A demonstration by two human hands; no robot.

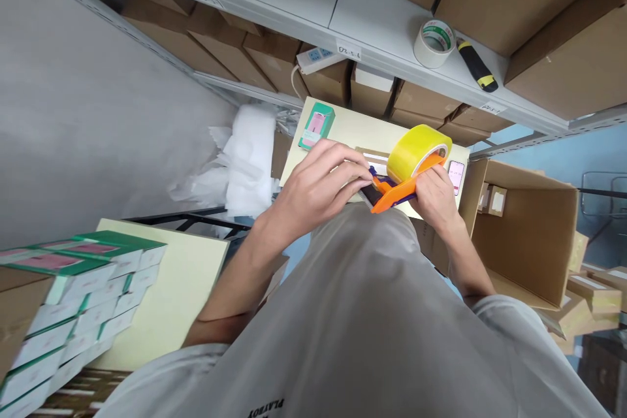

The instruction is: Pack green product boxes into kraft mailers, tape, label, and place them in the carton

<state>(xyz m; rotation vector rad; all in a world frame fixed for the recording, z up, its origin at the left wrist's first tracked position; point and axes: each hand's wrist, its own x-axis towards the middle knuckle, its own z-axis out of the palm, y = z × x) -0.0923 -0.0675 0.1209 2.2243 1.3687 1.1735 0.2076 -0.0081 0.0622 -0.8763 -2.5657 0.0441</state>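
My right hand (435,199) is closed around the orange handle of a tape dispenser (399,191) that carries a yellow tape roll (416,151). The dispenser's front end sits on a small cardboard parcel (375,158) lying on a pale table (353,127). My left hand (318,186) rests on that parcel with fingers curled, fingertips pressed beside the dispenser's blade. My grey shirt hides the near part of the parcel and table.
A green-and-pink box (317,126) lies on the table's left. A white tape roll (434,43) and a black-yellow knife (477,65) sit on the metal shelf. An open carton (529,228) stands right; stacked green boxes (83,300) lie left beside white foam wrap (245,157).
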